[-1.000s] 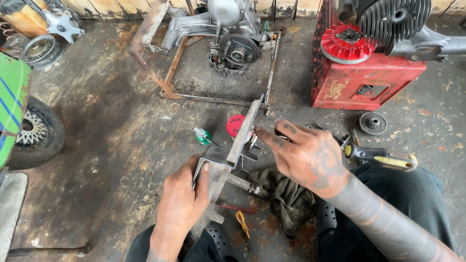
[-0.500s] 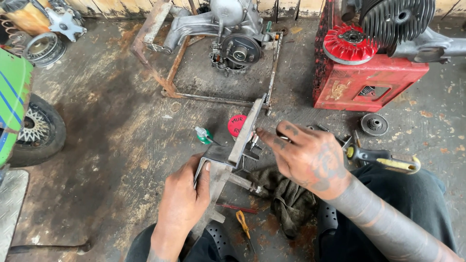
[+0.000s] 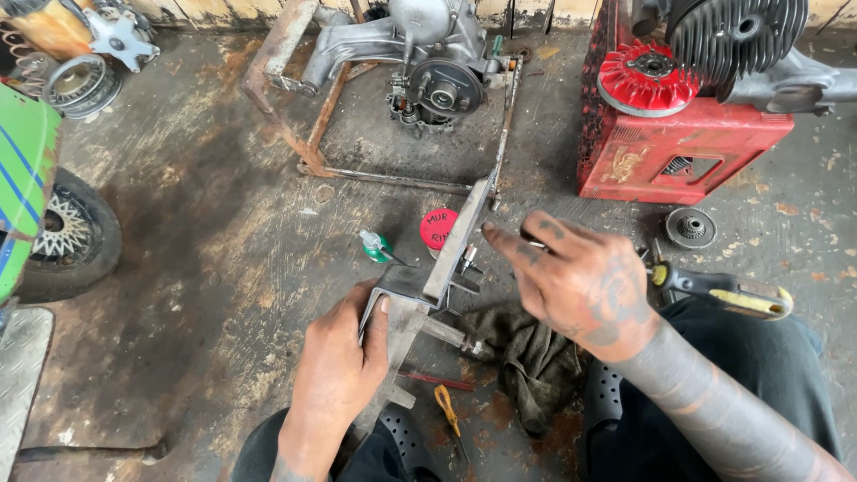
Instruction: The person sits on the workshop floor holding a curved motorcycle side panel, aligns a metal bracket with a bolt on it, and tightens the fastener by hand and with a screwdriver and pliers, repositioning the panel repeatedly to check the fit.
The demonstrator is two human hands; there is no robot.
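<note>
Bracket work on a workshop floor: left hand [image 3: 344,357] grips the lower end of a grey angled metal bracket [image 3: 428,277], fingers wrapped round its edge, thumb side on top, steadying it propped above the concrete floor [image 3: 205,259]. Right hand [image 3: 580,286] hovers at the bracket's upper arm, fingers spread wide; whether it pinches a small part at the fingertips, cannot tell. Judged step: fitting or adjusting something on the bracket's upper arm while the other hand braces it. Next move likely calls for a steady left-hand hold and fine fingertip placement at the small bolt-like fitting [image 3: 467,261] just beside the arm. Bracket sits centre frame, between the knees, over a dark rag [image 3: 527,357]. Counts: one bracket, one rag, one red round lid [image 3: 436,228] touching the bracket's far side, one small green-capped bottle [image 3: 375,245] near it, one yellow-and-black handled screwdriver [image 3: 723,293] right of the right hand, one small orange-handled tool [image 3: 446,406] by the knee, one dark round gear-like part [image 3: 690,228], one red crate [image 3: 678,147] carrying one red fan wheel [image 3: 647,78] and one finned black cylinder [image 3: 736,36], one engine block [image 3: 428,71] in a rusty frame [image 3: 303,134], one spoked wheel with tyre [image 3: 67,236] at left.
</note>
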